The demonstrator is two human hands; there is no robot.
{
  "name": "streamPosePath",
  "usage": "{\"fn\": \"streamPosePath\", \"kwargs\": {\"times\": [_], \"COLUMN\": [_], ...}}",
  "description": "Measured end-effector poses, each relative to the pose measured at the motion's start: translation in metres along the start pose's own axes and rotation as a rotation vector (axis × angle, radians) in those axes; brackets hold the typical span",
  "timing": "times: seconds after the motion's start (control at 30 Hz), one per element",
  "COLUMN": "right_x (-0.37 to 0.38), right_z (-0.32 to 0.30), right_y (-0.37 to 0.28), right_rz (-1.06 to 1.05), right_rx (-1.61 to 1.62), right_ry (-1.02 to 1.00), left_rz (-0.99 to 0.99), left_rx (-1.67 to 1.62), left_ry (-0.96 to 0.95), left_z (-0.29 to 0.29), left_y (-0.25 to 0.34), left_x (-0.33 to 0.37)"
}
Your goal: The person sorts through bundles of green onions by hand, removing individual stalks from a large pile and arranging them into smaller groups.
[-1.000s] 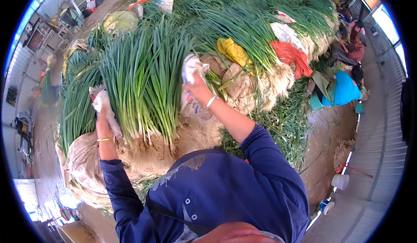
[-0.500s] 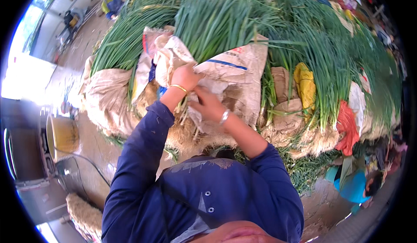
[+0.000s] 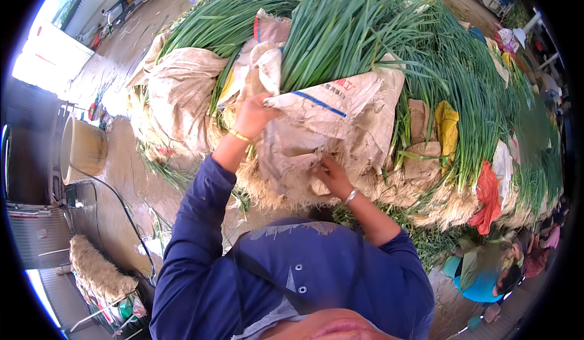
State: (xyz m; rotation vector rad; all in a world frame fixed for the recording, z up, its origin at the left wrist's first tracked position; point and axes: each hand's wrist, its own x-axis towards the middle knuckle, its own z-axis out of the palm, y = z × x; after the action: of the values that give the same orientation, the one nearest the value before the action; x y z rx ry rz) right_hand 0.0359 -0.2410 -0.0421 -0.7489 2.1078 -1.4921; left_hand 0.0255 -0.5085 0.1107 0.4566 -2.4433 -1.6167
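A worn beige woven sack (image 3: 340, 112) with a blue stripe is wrapped round the lower part of a bundle of green onions (image 3: 334, 42), whose long leaves point away from me. My left hand (image 3: 254, 118), a yellow bracelet at its wrist, pinches the sack's upper left edge near the end of the stripe. Lower and to the right, my right hand (image 3: 333, 179), with a silver bangle, has its fingers closed on the sack's lower folds, thumb partly hidden. Pale roots (image 3: 258, 185) hang out below the cloth.
More wrapped bundles lie on both sides, with a beige sack (image 3: 188, 90) left, a yellow cloth (image 3: 446, 127) and a red cloth (image 3: 486, 197) right. A large tub (image 3: 85, 148) and a hose (image 3: 121, 200) are at left. A person in turquoise (image 3: 486, 279) crouches lower right.
My hands have moved apart, the right one downward and to the right. The sack's flap is now spread over more of the roots. My view has shifted.
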Motion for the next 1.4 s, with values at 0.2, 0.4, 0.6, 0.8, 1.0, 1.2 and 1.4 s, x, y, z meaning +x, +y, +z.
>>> {"fn": "streamPosePath", "kwargs": {"times": [0.2, 0.4, 0.6, 0.8, 1.0, 1.2, 1.4], "right_x": [0.004, 0.012, -0.061, -0.050, -0.024, 0.066, 0.128], "right_z": [-0.019, 0.063, 0.186, 0.333, 0.495, 0.573, 0.644], "right_y": [-0.096, -0.100, -0.066, -0.038, -0.102, -0.109, -0.140], "right_rz": [-0.118, 0.487, 0.640, 0.797, 0.650, 0.629, 0.549], "right_rx": [0.083, 0.260, 0.744, 0.595, 1.274, 1.294, 1.187], "right_ry": [0.498, -0.179, -0.353, -0.559, -0.813, -0.814, -1.052], "left_rz": [-0.195, -0.461, -0.705, -0.837, -0.833, -1.267, -1.468], "left_rx": [-0.219, -0.513, -0.755, -0.613, 0.141, 0.011, -0.063], "left_ry": [0.031, 0.211, 0.685, 0.764, 0.547, 0.762, 0.957], "left_z": [-0.082, -0.126, -0.169, -0.170, -0.179, -0.169, -0.139], "left_y": [-0.065, -0.131, -0.187, -0.241, -0.255, -0.228, -0.235], "left_x": [-0.132, -0.298, -0.473, -0.642, -0.761, -0.814, -0.856]}}
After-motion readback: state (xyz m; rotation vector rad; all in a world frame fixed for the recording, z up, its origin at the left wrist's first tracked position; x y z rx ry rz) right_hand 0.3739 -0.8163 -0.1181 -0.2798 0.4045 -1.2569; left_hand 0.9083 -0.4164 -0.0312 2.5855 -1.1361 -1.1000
